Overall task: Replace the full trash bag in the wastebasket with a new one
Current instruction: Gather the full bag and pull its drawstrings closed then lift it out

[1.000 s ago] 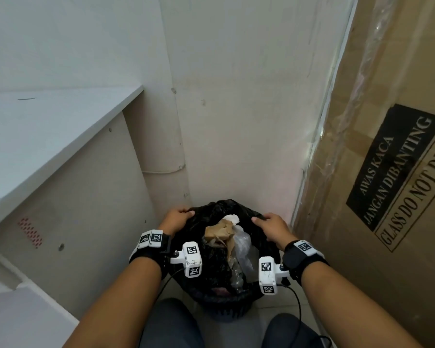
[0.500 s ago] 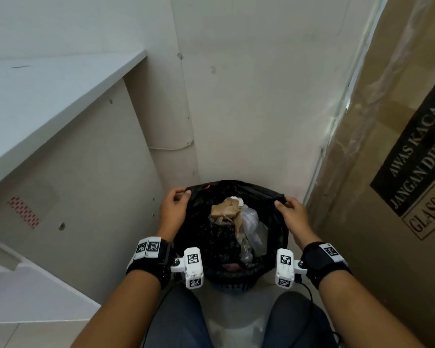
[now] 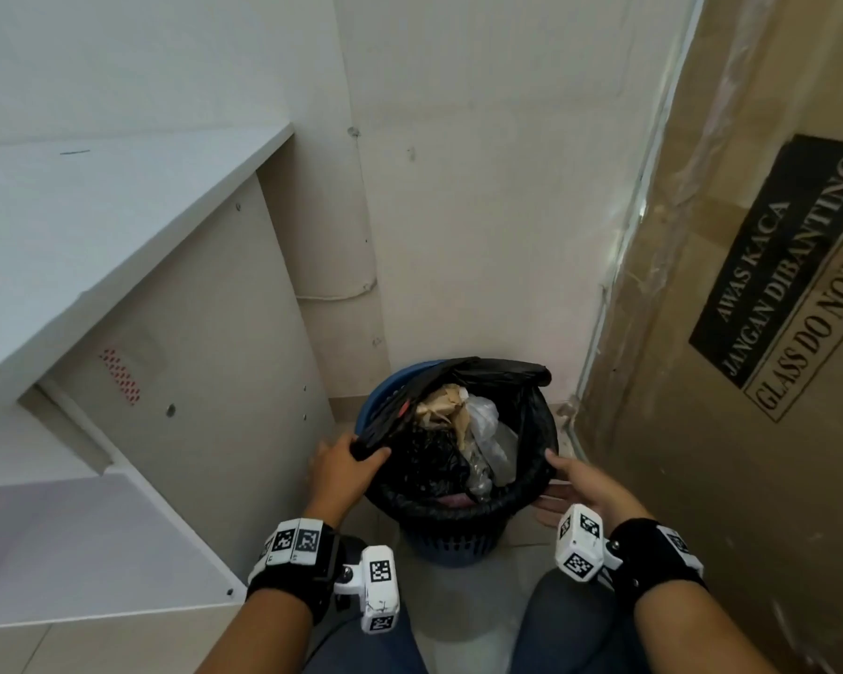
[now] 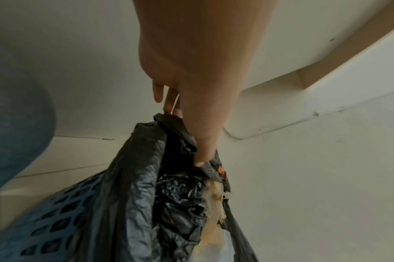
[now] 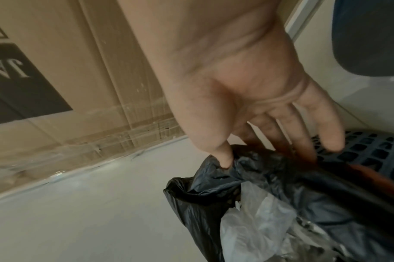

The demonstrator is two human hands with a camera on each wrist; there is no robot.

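A blue lattice wastebasket [image 3: 451, 552] stands on the floor in the corner. It is lined with a full black trash bag [image 3: 424, 471] holding brown paper and clear plastic. My left hand [image 3: 349, 457] grips the bag's left edge, which is off the basket, so the blue rim [image 3: 385, 381] shows there. In the left wrist view my left thumb [image 4: 201, 156] presses into the gathered bag [image 4: 142, 177]. My right hand [image 3: 563, 481] is at the near right rim. Its thumb [image 5: 222, 157] lies on the bag's edge [image 5: 213, 184]. Its fingers [image 5: 326, 134] run straight down the basket's side [image 5: 370, 148].
A white desk side panel [image 3: 205, 381] stands close on the left and a large cardboard box [image 3: 726, 430] with a glass warning label on the right. The wall [image 3: 483, 211] is right behind the basket. My knees [image 3: 570, 625] are just in front of it.
My left hand has pulled the bag's left edge off the rim towards me, baring blue plastic. My right hand has left the far right edge and come down to the near right rim.
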